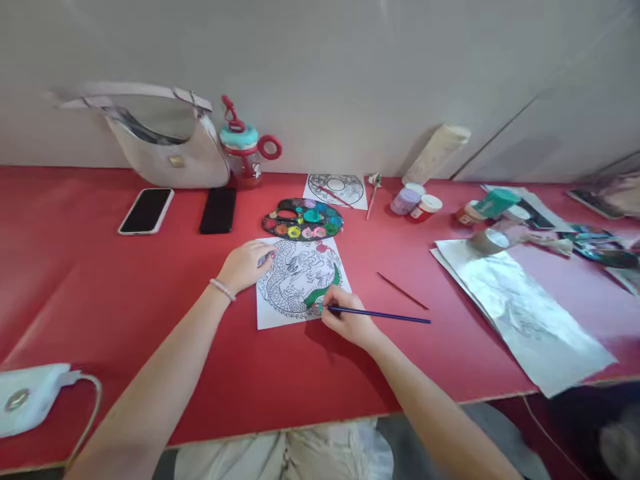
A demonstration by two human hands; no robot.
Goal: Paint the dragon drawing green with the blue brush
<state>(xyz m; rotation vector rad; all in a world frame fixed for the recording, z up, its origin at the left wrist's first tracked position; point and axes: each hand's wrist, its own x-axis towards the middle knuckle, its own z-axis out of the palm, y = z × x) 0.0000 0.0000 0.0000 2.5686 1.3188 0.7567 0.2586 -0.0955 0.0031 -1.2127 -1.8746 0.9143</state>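
Observation:
A white sheet with a printed dragon (280, 293) lies on the red table, part of its body painted green and a small spot at the top red. My right hand (350, 319) pinches a dark blue paintbrush (395, 314) over the lower right of the drawing, its tip at the green area and partly hidden by my fingers. Resting on the sheet's upper left edge, my left hand (249, 266) holds nothing, its fingers loosely bent and spread on the paper. Just behind the sheet sits a black paint palette (287, 214) with several bright colours in its wells.
Right of the sheet lies a thin brush (403, 291). Behind are paint jars (425, 208), another printed sheet (327, 181) and a white roll (437, 152). Two phones (146, 211), a handbag (175, 157) and a bottle (243, 157) stand left. Stacked papers (525, 313) lie at right.

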